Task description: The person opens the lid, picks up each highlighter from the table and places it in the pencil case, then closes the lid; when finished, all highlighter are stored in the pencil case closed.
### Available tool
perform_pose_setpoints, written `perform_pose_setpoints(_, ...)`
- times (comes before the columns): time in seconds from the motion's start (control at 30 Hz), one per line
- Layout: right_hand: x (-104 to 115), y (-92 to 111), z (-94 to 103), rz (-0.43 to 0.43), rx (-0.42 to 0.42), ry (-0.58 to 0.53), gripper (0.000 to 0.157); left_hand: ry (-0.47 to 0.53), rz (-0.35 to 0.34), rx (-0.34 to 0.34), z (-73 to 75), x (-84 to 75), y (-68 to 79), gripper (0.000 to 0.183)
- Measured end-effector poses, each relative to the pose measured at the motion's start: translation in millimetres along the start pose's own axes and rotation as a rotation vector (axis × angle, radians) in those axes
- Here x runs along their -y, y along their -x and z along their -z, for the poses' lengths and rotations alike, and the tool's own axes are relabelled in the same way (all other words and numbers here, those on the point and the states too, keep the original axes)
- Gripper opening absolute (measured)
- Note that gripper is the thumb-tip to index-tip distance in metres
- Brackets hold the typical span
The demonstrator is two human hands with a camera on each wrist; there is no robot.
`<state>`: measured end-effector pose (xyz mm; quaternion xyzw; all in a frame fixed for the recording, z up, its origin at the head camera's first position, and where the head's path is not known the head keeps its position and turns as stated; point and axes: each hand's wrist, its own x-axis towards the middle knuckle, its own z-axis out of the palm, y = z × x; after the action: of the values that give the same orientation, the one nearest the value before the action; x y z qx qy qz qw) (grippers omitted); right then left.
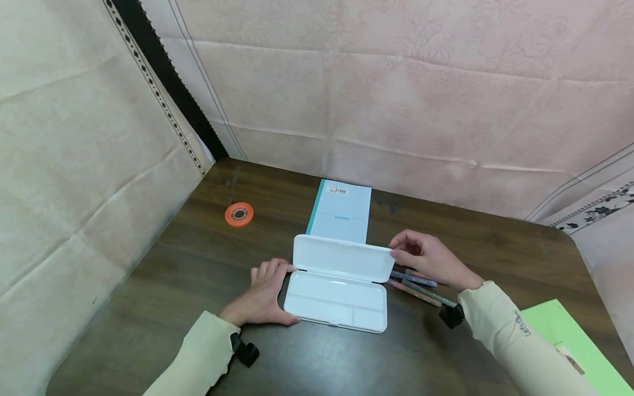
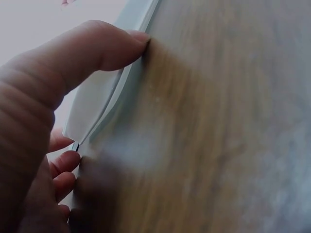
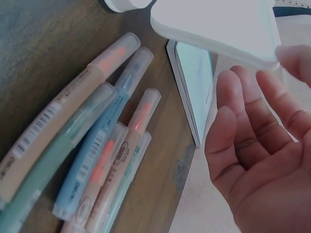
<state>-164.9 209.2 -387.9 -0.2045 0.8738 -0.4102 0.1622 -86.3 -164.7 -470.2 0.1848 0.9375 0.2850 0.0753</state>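
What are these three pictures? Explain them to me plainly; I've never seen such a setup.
There is no machine here, just a person's two bare hands. The wide picture comes from a camera on the head, looking down. The other two come from cameras on the wrists, one beside each hand.

On the dark wooden table is an open white case. The left hand grips its left side; the right hand pinches a corner of its raised lid. Beyond the case lies a pale blue booklet, with an orange ring to its left. Several pens lie near the right hand, and something flat and green is partly behind the right sleeve.
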Motion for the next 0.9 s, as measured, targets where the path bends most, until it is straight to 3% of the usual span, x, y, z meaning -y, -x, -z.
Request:
perform_pose_setpoints(0.47,-23,21,42.4,-0.01,-0.087,0.12,0.027,0.003,-0.003,-0.007,-0.4,0.6,0.7,0.093)
perform_pose_setpoints(0.9,-80,42,68.7,-0.167,-0.049,0.206,0.034,-0.012,0.003,-0.008,-1.5,0.7,0.6,0.095)
